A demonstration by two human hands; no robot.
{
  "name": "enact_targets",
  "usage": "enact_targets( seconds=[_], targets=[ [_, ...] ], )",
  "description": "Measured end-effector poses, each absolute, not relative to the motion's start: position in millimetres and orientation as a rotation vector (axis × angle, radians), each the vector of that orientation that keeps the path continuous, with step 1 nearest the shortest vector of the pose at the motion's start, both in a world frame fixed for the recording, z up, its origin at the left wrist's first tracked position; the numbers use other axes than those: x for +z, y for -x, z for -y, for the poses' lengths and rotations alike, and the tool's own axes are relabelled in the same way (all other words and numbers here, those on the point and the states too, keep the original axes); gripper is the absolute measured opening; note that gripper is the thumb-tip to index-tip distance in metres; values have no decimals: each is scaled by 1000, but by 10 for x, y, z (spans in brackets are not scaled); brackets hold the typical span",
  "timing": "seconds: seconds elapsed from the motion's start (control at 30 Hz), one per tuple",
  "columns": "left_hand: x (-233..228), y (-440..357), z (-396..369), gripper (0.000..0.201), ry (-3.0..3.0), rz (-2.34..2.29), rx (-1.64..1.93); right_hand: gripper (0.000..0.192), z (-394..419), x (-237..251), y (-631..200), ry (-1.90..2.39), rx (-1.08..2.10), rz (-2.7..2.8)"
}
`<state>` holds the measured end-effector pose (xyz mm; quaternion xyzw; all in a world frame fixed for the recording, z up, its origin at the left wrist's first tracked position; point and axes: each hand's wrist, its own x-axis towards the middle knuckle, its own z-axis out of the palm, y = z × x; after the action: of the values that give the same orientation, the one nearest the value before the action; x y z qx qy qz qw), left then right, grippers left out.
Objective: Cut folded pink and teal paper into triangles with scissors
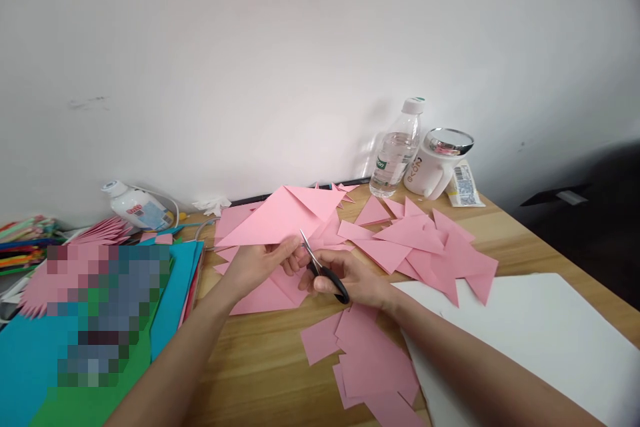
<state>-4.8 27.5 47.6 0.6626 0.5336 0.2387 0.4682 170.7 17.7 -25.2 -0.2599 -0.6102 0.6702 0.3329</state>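
While a folded pink sheet [273, 221] is being held over the tabletop [260, 373] by the left hand [256, 265], whose fingers [290, 248] are being pressed together at its lower edge, black-handled scissors [331, 279] are being gripped by the curled fingers of the right hand [356, 277], and whether the paper is being touched by the blades cannot be told. To the right, loose pink pieces [420, 240] are being supported by the tabletop, and a white board [525, 333] is being partly covered by them.
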Motion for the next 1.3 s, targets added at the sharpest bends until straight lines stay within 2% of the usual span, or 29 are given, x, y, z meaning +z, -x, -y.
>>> enact_targets(
  seconds=[0.43, 0.63, 0.83, 1.1, 1.3],
  targets=[
    [346, 169, -325, 36, -1661, -1280, 532, 44, -146, -257, -1688, 705, 1761, 1594],
    [334, 204, -356, 36, -1629, -1234, 501, 42, -134, -265, -1685, 665, 1771, 1605],
    [372, 146, -351, 30, -1536, -1199, 685, 39, -127, -251, -1667, 672, 1750, 1564],
    [393, 90, -301, 30, -1515, -1183, 637, 33, -130, -248, -1671, 675, 1719, 1572],
    [387, 64, -296, 40, -1637, -1279, 669, 41, -138, -243, -1682, 682, 1752, 1576]
  ],
)
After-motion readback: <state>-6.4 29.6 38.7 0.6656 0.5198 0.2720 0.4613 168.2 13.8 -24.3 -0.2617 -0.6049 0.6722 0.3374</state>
